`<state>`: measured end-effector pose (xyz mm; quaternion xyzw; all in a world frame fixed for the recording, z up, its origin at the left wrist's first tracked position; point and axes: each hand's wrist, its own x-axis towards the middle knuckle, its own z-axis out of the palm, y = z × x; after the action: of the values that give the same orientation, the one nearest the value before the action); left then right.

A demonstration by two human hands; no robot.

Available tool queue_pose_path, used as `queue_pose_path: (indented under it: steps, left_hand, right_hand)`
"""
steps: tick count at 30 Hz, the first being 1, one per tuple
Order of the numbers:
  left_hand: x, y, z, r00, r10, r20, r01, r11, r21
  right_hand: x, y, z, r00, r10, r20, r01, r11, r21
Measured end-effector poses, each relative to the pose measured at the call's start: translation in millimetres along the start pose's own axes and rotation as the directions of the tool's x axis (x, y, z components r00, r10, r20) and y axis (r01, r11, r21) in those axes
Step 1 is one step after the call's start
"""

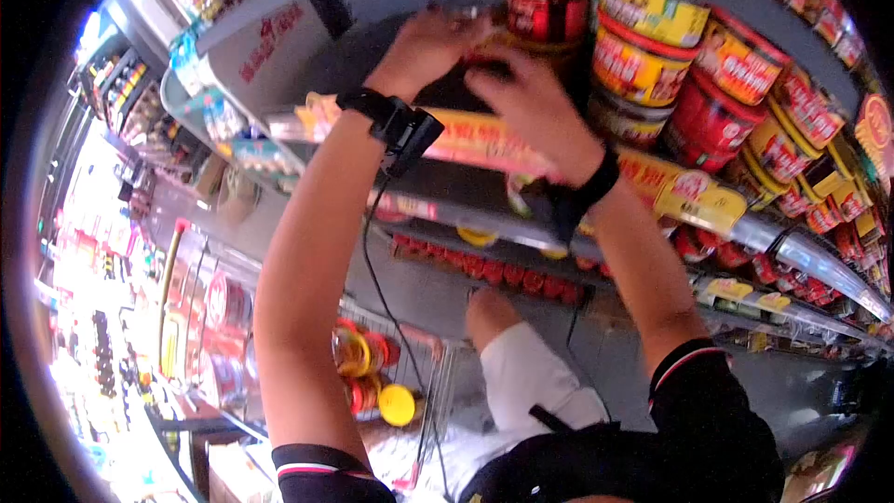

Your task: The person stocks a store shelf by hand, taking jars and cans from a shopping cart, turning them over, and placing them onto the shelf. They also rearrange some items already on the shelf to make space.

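Note:
Both my hands reach into a shelf bay, beside a red instant-noodle tub (545, 7) with a dark label. My left hand (430, 48) is left of that tub, its fingers pointing towards it and smeared by motion. Lower and closer to the shelf edge is my right hand (531, 101), its fingers and thumb apart with nothing visible between them. Whether either hand touches the red tub cannot be made out. To the right stand stacked tubs, among them a yellow tub (652, 11) and an orange-yellow tub (641, 61). Dark straps circle both wrists; the left one carries a small device (410, 135).
A price strip (456, 135) runs along the shelf edge below my forearms. More red tubs (712, 121) fill the right side. Lower down, a shopping cart (438, 363) holds several jars, one with a yellow lid (397, 405). A cable (382, 289) hangs from my left wrist.

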<state>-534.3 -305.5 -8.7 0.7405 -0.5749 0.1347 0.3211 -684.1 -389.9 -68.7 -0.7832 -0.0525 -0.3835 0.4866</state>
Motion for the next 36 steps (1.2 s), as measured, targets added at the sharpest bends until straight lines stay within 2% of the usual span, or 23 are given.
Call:
queue_pose_path:
  steps: [1,3,4,5,7,8,10,11,12,13,14,15,16,17,20,21,22,23,24,27,31,33,36]
  left_hand:
    - [-19,15,-13,0.993,-0.022,-0.117,0.044,0.981,0.187]
    - [-62,35,-37,0.945,0.155,-0.288,-0.16,0.987,0.008]
    - [-94,49,-59,0.917,0.334,-0.219,-0.282,0.93,0.235]
    - [-126,34,-73,0.968,0.169,-0.184,-0.118,0.959,0.258]
    - [-207,66,-86,0.943,-0.061,-0.327,0.065,0.998,0.002]
    - [-245,78,-90,0.91,-0.181,-0.372,0.145,0.982,-0.123]
    - [-320,74,-85,0.826,-0.396,-0.401,0.285,0.907,-0.308]
    - [-350,80,-79,0.732,-0.614,-0.294,0.43,0.752,-0.5]
    - [-385,71,-72,0.685,-0.694,-0.221,0.529,0.683,-0.504]
    - [-416,72,-69,0.555,-0.827,-0.095,0.598,0.476,-0.645]
    - [-438,79,-72,0.405,-0.914,0.035,0.705,0.288,-0.648]
    - [-466,76,-62,0.308,-0.946,0.106,0.661,0.133,-0.739]
    - [-492,72,-53,0.246,-0.961,0.123,0.644,0.068,-0.762]
    - [-521,65,-49,0.261,-0.933,0.249,0.609,-0.041,-0.792]
    - [-594,48,-33,0.052,-0.828,0.558,0.331,-0.512,-0.792]
    - [-583,59,-37,-0.054,-0.801,0.596,0.252,-0.588,-0.768]
    - [-584,58,-36,-0.095,-0.772,0.628,0.208,-0.633,-0.746]
    - [-586,58,-35,-0.135,-0.74,0.658,0.16,-0.672,-0.723]
    - [-601,41,-20,-0.119,-0.719,0.685,0.158,-0.695,-0.702]
    - [-622,10,6,-0.097,-0.708,0.699,0.223,-0.7,-0.678]
    - [-646,-25,36,-0.003,-0.702,0.712,0.354,-0.667,-0.656]
    - [-657,-35,45,0.006,-0.658,0.753,0.327,-0.71,-0.623]
    - [-675,-34,56,-0.082,-0.632,0.77,0.486,-0.7,-0.523]
  right_hand:
    - [-3,6,1,1.0,0.012,0.017,-0.013,0.998,0.054]
    - [-8,11,-13,0.969,-0.16,0.189,0.24,0.798,-0.553]
    - [-15,-4,-13,0.924,-0.285,0.254,0.38,0.748,-0.543]
    - [-14,-18,-10,0.853,-0.421,0.307,0.522,0.681,-0.514]
    - [-41,-44,4,0.933,-0.173,0.316,0.361,0.445,-0.82]
    - [-62,-89,48,0.995,-0.094,0.037,0.101,0.914,-0.392]
    - [-100,-105,86,0.992,0.027,0.123,-0.012,0.992,-0.122]
    - [-118,-113,105,0.982,0.087,0.165,-0.09,0.996,0.007]
    - [-134,-120,132,0.945,0.117,0.305,-0.172,0.972,0.162]
    - [-147,-110,162,0.906,-0.047,0.422,-0.045,0.978,0.206]
    - [-161,-109,186,0.806,0.118,0.58,-0.233,0.964,0.128]
    - [-187,-89,221,0.755,0.187,0.628,-0.417,0.876,0.241]
    - [-202,-89,245,0.641,0.276,0.716,-0.557,0.809,0.188]
    - [-221,-80,271,0.502,0.31,0.807,-0.684,0.713,0.152]
    - [-274,-48,344,0.188,0.361,0.913,-0.798,0.598,-0.072]
    - [-288,-28,360,0.203,0.149,0.968,-0.496,0.868,-0.029]
    - [-300,-5,378,0.132,-0.06,0.989,-0.119,0.99,0.076]
    - [-305,4,388,-0.018,-0.226,0.974,0.262,0.939,0.223]
    - [-287,-30,385,-0.288,-0.052,0.956,0.234,0.964,0.123]
    - [-302,4,407,-0.521,0.155,0.839,-0.25,0.913,-0.324]
    - [-326,48,443,-0.576,0.593,0.563,-0.396,0.4,-0.826]
    - [-338,70,452,-0.577,0.563,0.591,-0.3,0.527,-0.795]
    - [-355,90,463,-0.547,0.502,0.67,-0.154,0.727,-0.669]
